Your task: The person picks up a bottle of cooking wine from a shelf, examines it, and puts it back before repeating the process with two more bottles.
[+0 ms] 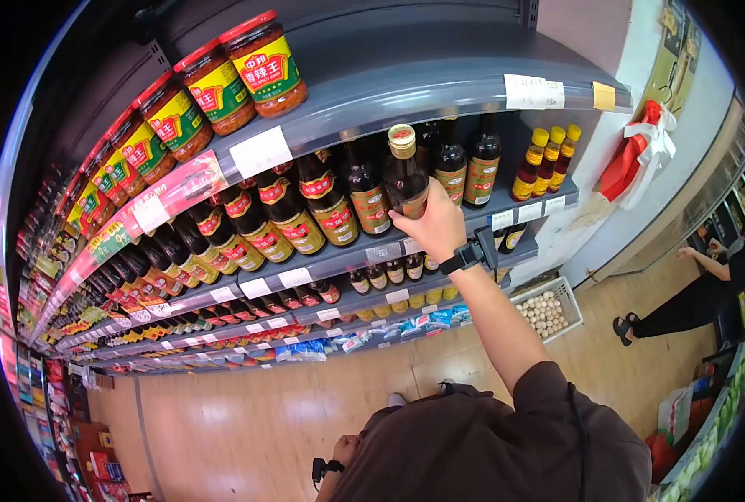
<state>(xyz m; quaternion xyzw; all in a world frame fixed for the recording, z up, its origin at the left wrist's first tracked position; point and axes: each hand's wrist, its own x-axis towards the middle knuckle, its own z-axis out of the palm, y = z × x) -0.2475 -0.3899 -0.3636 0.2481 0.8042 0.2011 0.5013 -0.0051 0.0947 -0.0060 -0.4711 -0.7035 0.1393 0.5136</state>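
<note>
Bottle (405, 176) with a pale cap is standing nearly upright at the front edge of the shelf (339, 265), its long axis running cap-up and crossing the line of the reaching forearm. The right hand (436, 221) is gripping its body near that edge, while the left hand (347, 450) is hanging well below the shelf, farther from the bottle, its open or closed state not showing clearly.

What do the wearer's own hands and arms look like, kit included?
Right hand: ungloved, black wrist strap with a dark device attached; short, dark brown sleeve, thin black cord over the shirt nearby. Left hand: ungloved, black wristband with a small dark unit; its sleeve isn't visible.
</note>
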